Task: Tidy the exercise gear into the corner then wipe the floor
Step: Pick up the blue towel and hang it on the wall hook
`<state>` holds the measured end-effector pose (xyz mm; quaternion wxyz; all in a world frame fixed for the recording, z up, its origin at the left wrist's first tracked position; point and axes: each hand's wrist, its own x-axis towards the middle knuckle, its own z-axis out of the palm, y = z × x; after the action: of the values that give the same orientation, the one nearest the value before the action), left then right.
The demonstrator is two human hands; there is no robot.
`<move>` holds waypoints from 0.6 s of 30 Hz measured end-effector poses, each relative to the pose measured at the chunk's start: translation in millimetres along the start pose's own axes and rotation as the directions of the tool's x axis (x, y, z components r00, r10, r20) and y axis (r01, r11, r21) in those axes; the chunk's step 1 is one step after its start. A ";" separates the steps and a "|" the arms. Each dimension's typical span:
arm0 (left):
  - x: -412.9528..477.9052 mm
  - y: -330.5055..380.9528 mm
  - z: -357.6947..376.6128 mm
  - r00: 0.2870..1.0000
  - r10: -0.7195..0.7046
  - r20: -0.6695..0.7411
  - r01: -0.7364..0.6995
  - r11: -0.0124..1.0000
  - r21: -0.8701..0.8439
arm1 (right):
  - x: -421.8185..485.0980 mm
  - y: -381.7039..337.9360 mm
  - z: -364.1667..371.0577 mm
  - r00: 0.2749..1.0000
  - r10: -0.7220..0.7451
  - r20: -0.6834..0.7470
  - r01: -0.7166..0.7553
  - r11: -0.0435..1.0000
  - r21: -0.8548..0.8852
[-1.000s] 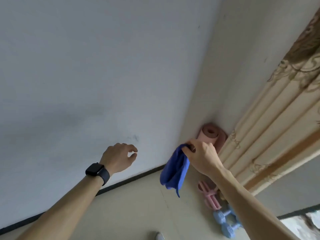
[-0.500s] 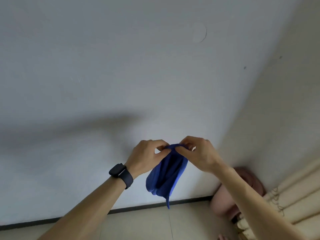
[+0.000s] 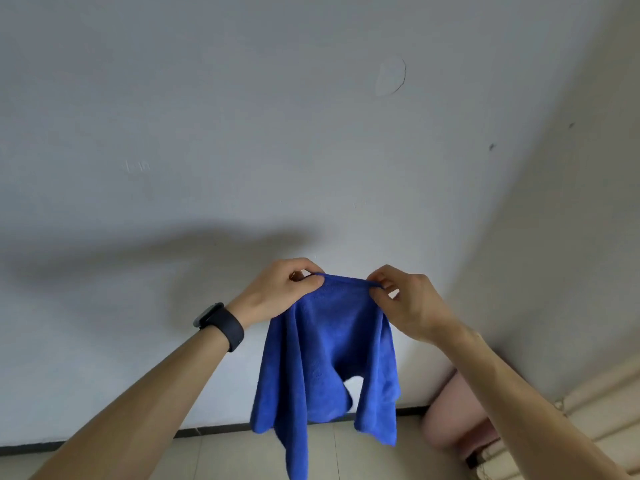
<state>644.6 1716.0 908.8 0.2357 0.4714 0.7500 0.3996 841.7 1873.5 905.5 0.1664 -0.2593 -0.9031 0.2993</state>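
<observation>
At the far left a pale wall point(image 3: 173, 133) fills most of the view, bare but for a long grey shadow point(image 3: 138, 251) across its middle. It ends below in a dark skirting strip point(image 3: 104, 441) that meets the tiled floor point(image 3: 207, 455), and a narrow band of floor shows along the bottom edge, open between the left forearm and the hanging cloth. The left forearm rises from the bottom left corner with a black watch point(image 3: 221, 323) on the wrist. The left hand point(image 3: 280, 289) is lifted in front of the wall, thumb and curled fingers pinching the top left corner of a blue cloth point(image 3: 329, 358). The cloth is drawn taut along its short upper edge between the two hands and hangs below in loose folds, its lowest point dropping past the skirting strip to the bottom edge of the view. High above it a round chipped patch point(image 3: 389, 76) marks the wall. The right hand point(image 3: 405, 303), level with the left and a little apart from it, pinches the top right corner of the cloth between thumb and fingertips, the other fingers bent. Below the right forearm and partly hidden by it, a rolled pink mat point(image 3: 450, 420) sits in the corner where the wall meets a cream side wall point(image 3: 571, 202), just beside the folds of a beige curtain point(image 3: 595, 410) at the lower right.
</observation>
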 end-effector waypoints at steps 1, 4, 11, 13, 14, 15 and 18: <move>2.6 1.9 -0.9 1.000 0.017 -0.008 -0.017 1.000 0.004 | 2.5 1.0 -1.1 1.000 0.019 -0.017 -0.018 0.999 0.045; 11.4 7.6 -7.4 0.998 0.043 -0.045 -0.042 0.999 0.023 | 12.6 -0.8 -8.3 0.997 0.074 0.012 -0.075 0.989 0.129; 25.2 40.5 -31.4 0.986 0.106 -0.127 -0.099 0.993 0.064 | 31.5 -20.6 -36.9 0.999 0.020 -0.028 -0.015 0.985 0.172; 34.3 63.6 -47.2 0.959 0.185 -0.213 -0.157 0.977 0.143 | 44.3 -35.1 -57.9 0.993 -0.033 -0.117 0.049 0.990 0.134; 42.0 79.4 -58.2 0.938 0.227 -0.261 -0.182 0.966 0.185 | 54.6 -44.8 -72.0 0.982 -0.065 -0.176 0.086 0.990 0.113; 48.8 95.2 -68.8 0.914 0.261 -0.310 -0.201 0.956 0.212 | 65.0 -54.9 -85.6 0.967 -0.092 -0.236 0.116 0.989 0.089; 73.5 154.0 -106.1 0.822 0.365 -0.438 -0.267 0.925 0.270 | 98.1 -93.6 -140.2 0.880 -0.198 -0.432 0.220 0.975 0.001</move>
<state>614.3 1778.2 1097.5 -0.0751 0.4966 0.7313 0.4615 791.6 1928.7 1085.8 0.3987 -0.2155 -0.8591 0.2376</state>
